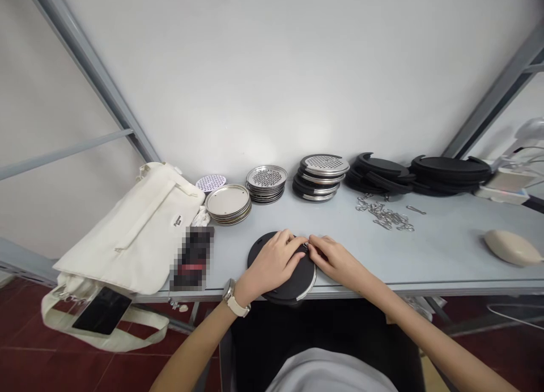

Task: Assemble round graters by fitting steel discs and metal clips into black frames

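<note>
A black round disc (293, 278) with a silvery rim along its lower right lies at the table's front edge. Across its top rests my left hand (277, 257), fingers bent and closed against the disc, fingertips meeting at its upper right edge. There a small metal clip (305, 245) shows between the two hands, partly covered by fingers. My right hand (331, 257) is closed in a pinch on this clip, beside the disc's right edge. A heap of similar metal clips (386, 215) lies farther right on the table.
Along the wall stand stacks of plain metal discs (228, 200), perforated grater discs (267, 178), grater discs in black holders (325, 165) and black round holders (450, 168). At left sit a white bag (140, 233) and a blurred dark object (193, 259); a beige mouse (512, 247) lies right.
</note>
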The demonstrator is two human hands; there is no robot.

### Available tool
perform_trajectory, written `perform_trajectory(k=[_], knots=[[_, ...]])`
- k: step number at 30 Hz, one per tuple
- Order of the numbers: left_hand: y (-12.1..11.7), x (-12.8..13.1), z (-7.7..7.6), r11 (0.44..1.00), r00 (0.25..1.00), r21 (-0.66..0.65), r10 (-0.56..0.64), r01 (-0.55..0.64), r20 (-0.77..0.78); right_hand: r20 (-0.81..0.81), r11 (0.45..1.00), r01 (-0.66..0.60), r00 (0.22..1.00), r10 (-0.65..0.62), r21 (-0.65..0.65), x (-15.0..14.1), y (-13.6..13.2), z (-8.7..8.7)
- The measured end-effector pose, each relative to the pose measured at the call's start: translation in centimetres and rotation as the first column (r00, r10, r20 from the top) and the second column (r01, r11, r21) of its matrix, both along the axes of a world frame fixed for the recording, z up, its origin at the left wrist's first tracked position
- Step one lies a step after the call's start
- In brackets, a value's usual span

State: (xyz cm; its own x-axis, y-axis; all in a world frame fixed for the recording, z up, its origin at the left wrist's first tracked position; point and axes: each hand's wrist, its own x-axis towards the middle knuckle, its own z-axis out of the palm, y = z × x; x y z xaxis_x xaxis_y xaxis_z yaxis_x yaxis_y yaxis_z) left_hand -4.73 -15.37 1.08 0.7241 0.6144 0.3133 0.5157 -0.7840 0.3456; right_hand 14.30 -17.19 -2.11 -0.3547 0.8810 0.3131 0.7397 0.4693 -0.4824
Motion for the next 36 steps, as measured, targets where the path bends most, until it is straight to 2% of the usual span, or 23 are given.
perform_trajectory(k=[10, 21, 36], knots=[[0.07, -0.08, -0.12, 1.0, 1.0, -0.001, -0.013, 0.013, 0.015, 0.016, 1.0, 0.009, 1.0, -0.009, -0.017, -0.15, -0.09, 0.1], [0.08, -0.12, -0.11, 1.0, 1.0, -0.005, -0.017, 0.017, 0.017, 0.029, 0.999, -0.018, 0.999, 0.017, 0.033, -0.12, -0.1, 0.13], [-0.02, -0.11, 0.06, 1.0, 1.0, -0.018, -0.018, 0.019, 0.021, 0.069, 0.997, 0.007, 0.998, -0.012, 0.071, -0.28, 0.1, 0.09]])
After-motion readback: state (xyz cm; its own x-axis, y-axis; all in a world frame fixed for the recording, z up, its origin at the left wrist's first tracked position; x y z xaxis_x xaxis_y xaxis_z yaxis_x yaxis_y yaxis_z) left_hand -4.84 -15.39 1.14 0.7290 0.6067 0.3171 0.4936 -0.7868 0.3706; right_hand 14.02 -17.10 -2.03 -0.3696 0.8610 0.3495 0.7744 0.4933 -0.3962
